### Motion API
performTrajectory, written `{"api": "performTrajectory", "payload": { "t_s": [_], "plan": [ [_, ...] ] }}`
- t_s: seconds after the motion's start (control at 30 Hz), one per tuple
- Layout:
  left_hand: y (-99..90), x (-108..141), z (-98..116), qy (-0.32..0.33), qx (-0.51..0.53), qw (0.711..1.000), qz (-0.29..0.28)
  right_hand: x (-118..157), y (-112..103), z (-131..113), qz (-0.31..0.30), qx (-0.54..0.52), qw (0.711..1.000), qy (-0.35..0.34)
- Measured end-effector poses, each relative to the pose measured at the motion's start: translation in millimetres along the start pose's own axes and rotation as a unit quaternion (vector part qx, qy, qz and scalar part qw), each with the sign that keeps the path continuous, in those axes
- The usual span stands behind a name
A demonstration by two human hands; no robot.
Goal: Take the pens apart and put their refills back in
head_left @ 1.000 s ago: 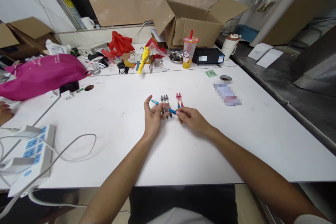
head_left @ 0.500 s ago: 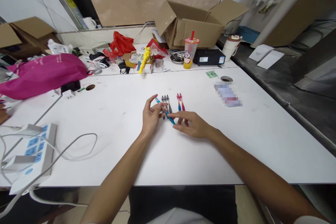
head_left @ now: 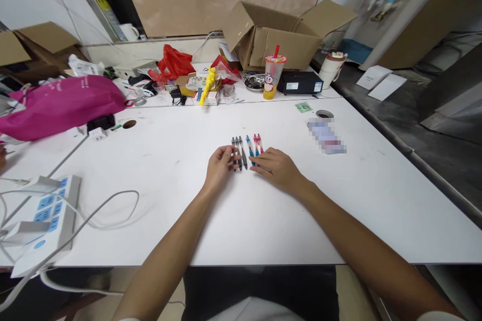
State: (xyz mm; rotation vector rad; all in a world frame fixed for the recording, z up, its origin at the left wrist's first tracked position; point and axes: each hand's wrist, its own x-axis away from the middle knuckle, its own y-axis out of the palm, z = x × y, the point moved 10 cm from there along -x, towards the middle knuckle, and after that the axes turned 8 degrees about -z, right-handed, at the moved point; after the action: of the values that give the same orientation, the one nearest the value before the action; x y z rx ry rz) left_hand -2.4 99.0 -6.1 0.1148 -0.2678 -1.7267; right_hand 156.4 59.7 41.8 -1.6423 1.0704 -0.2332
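Near the middle of the frame, a blue pen (head_left: 249, 146) lies on the white table (head_left: 158, 170) between three black pens (head_left: 244, 156) and two red-tipped pens (head_left: 259, 142). The right hand (head_left: 277, 166) has fingertips at its lower end; whether clamped, I cannot tell. Left of centre, the left hand's (head_left: 220, 165) fingers sit apart over the black pens.

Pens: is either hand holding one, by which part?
Right hand is at the near end of the leftmost blue pen, left hand by black pens; grip can't be told.
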Motion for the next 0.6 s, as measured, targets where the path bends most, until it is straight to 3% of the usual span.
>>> {"api": "performTrajectory", "payload": {
  "t_s": [0.13,0.6],
  "plan": [
    [1.1,0,0,-0.003,-0.006,1.0,-0.007,-4,8,4,-0.03,0.047,0.998,0.012],
    [3.7,1,2,-0.006,0.007,1.0,-0.012,-5,15,8,-0.044,0.101,0.993,0.031]
  ]
}}
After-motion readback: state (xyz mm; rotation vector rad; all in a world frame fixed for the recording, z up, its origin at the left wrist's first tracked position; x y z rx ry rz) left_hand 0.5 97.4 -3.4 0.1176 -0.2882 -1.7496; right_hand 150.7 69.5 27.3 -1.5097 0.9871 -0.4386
